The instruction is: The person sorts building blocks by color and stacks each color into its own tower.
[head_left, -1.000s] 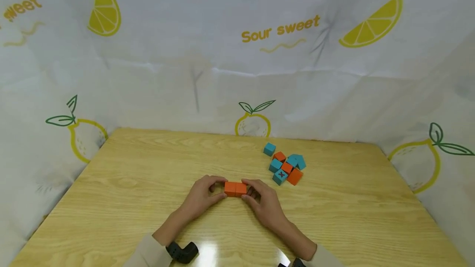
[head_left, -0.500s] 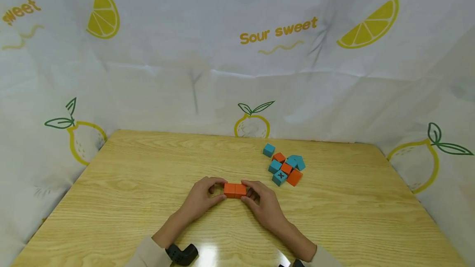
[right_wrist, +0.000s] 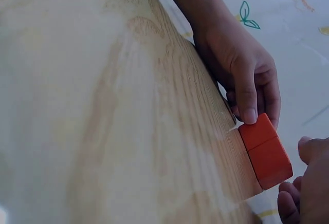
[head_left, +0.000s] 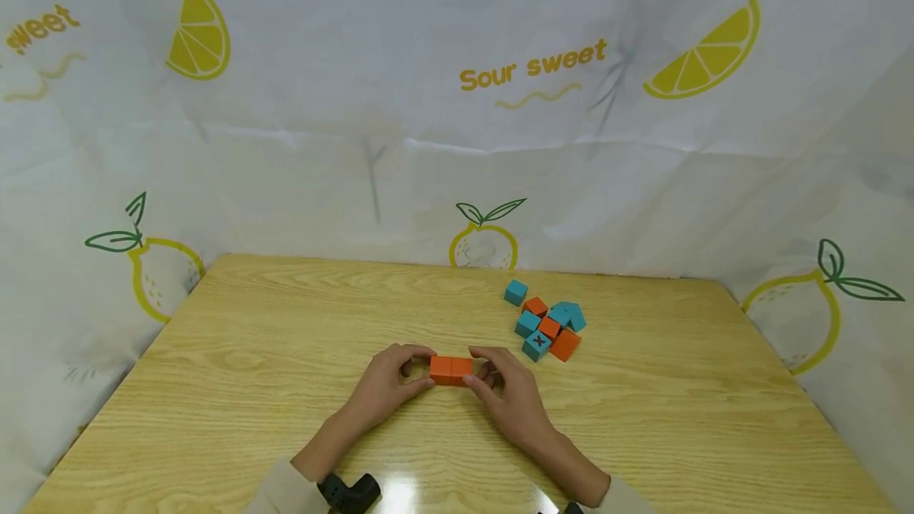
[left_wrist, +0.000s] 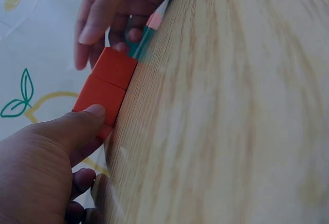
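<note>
Two orange cubes stand side by side on the wooden table in the head view, the left cube (head_left: pixel 439 368) flush against the right cube (head_left: pixel 460 368). My left hand (head_left: pixel 385 381) pinches the left cube between thumb and index finger; in the left wrist view its thumb (left_wrist: pixel 92 116) lies on the cube's face. My right hand (head_left: pixel 511 393) is at the right end of the pair, thumb and index finger spread around that end. In the right wrist view, a gap shows between the right thumb (right_wrist: pixel 310 148) and the orange cubes (right_wrist: pixel 266 152).
Several blue and orange blocks lie in a loose group beyond my right hand, among them a blue cube with an X (head_left: pixel 537 344), an orange block (head_left: pixel 566 345) and a separate blue cube (head_left: pixel 516 292). A lemon-print cloth (head_left: pixel 321 181) hangs behind the table (head_left: pixel 286 300).
The fingers of my right hand have loosened and parted from the right cube. My left hand keeps its pinch, and the cubes stay together.
</note>
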`<state>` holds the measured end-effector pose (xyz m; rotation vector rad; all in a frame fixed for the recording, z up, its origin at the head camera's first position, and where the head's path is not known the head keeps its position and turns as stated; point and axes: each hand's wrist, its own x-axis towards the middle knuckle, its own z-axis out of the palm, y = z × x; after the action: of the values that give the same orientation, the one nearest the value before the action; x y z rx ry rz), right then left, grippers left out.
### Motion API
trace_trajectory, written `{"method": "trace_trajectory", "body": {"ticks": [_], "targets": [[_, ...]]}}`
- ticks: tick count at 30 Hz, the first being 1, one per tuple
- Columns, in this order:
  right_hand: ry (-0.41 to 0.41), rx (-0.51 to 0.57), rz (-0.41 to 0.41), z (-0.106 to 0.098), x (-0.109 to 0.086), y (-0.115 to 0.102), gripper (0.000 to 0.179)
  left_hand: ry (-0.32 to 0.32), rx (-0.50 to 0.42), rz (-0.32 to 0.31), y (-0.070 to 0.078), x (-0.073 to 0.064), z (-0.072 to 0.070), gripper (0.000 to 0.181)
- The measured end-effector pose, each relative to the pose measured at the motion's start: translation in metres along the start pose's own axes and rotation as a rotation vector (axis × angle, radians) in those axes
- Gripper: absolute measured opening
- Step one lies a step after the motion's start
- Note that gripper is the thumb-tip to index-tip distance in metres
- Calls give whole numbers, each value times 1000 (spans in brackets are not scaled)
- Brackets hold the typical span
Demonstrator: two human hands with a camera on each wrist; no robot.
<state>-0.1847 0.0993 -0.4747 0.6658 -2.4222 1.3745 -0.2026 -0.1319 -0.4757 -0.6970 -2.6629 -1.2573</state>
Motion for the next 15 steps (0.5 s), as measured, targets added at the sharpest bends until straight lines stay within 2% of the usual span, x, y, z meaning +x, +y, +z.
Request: {"method": "trace_trajectory", "body": {"ticks": [5,9,15], "targets": [[127,9,-77,-8,1,3,27,7,-1,10,0,0,0,36],[228,-43,-156,-17,2,8,26,9,0,16,-1,0,1,36],[334,-95,-183,-32,4,17,24,13,-3,23,-1,0,1,36]]}}
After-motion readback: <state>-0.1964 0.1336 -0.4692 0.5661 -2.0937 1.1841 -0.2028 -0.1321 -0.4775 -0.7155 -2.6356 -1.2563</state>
